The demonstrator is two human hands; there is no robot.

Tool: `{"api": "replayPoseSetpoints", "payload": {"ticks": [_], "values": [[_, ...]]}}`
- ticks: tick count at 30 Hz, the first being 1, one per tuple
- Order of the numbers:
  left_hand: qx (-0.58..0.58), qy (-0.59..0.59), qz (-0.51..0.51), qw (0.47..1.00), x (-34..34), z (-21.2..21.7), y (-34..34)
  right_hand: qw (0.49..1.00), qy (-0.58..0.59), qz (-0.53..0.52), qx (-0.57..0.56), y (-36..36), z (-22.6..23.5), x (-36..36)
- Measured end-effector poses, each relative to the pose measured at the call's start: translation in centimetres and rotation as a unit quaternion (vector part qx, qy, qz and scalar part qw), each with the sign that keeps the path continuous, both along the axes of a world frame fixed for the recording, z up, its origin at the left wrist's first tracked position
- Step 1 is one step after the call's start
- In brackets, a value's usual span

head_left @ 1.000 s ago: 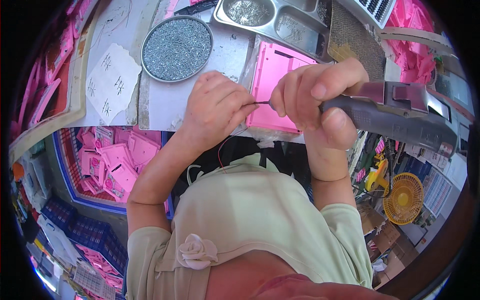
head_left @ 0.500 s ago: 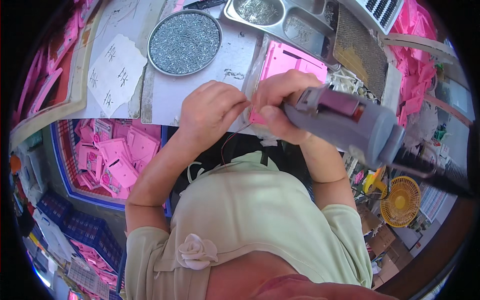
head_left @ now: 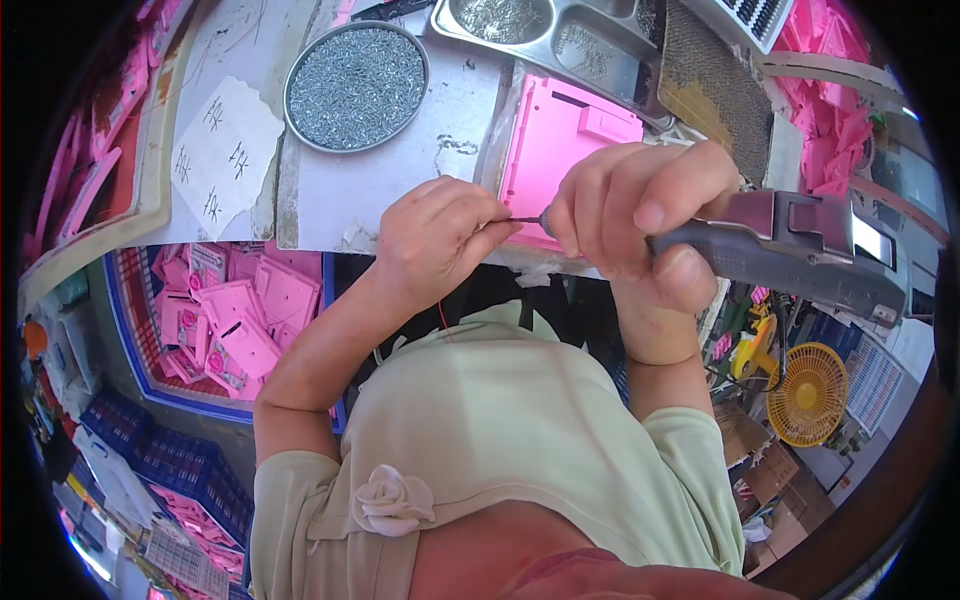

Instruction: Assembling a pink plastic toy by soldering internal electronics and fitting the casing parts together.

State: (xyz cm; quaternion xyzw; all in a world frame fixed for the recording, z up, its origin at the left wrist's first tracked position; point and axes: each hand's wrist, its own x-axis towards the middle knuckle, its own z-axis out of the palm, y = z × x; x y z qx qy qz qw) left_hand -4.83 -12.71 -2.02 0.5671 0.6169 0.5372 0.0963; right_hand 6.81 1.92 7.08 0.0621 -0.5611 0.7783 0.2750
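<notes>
My right hand is wrapped round a grey electric screwdriver, held nearly level. Its thin dark bit points left and reaches the fingertips of my left hand. Those fingers are closed in a pinch at the bit's tip; whatever small thing they hold is hidden. A thin red wire hangs below my left hand, and its upper end cannot be seen. Behind the bit, a flat pink plastic part lies on the bench, partly covered by my right hand.
A round dish of small screws stands at the back left, beside a torn paper sheet. A metal compartment tray is at the back. Left below the bench, a blue crate holds pink parts. A yellow fan stands at right.
The screwdriver has swung more level, and its bit now meets my left fingertips. My right hand has moved right, its grip changed. My left hand has shifted slightly right.
</notes>
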Motion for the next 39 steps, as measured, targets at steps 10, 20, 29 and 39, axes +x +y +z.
{"api": "replayPoseSetpoints", "payload": {"ticks": [10,20,29,39], "values": [[-0.002,0.006,-0.072,0.997,-0.3,0.8,-0.3,0.999,0.027,0.026,-0.038,-0.4,-0.3,0.8],[-0.077,-0.034,0.060,0.995,-6.3,1.9,0.6,0.998,-0.059,-0.024,0.004,-1.9,-2.0,1.5],[-0.104,0.034,-0.173,0.979,-2.7,1.0,-0.3,0.997,-0.066,-0.019,0.030,-1.7,-1.3,1.4],[-0.053,0.091,0.060,0.993,-8.4,-0.1,0.7,0.996,-0.078,-0.035,0.028,-2.2,-2.4,1.3]]}}
